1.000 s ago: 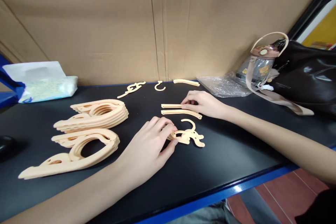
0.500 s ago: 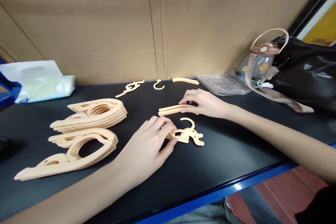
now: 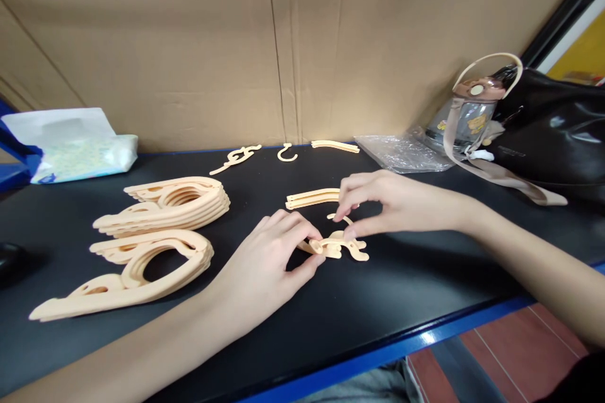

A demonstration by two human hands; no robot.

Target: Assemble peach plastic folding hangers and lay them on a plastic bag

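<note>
On the black table lies a cream plastic hanger piece (image 3: 334,243) with curved arms and a hook at its top. My left hand (image 3: 274,249) pinches its left end between thumb and fingers, which hide part of it. Over the hook (image 3: 348,220) hovers my right hand (image 3: 378,201), thumb and fingers spread apart; the thumb tip is at the piece's upper edge, and I cannot tell whether it touches. Just behind, a pair of slim cream strips (image 3: 312,196) lies flat, its right end covered by my right hand.
Two stacks of cream hanger parts (image 3: 155,289) (image 3: 189,208) sit on the left. Along the back lie a hanger piece (image 3: 243,153), a loose hook (image 3: 287,156) and more strips (image 3: 334,147). A clear plastic bag (image 3: 401,152), water bottle (image 3: 460,119), black bag (image 3: 553,132) and tissue pack (image 3: 85,157) stand around.
My right hand has left the slim strips and moved toward me, over the hook of the hanger piece, with its fingers spread. My left hand keeps its pinch in nearly the same place.
</note>
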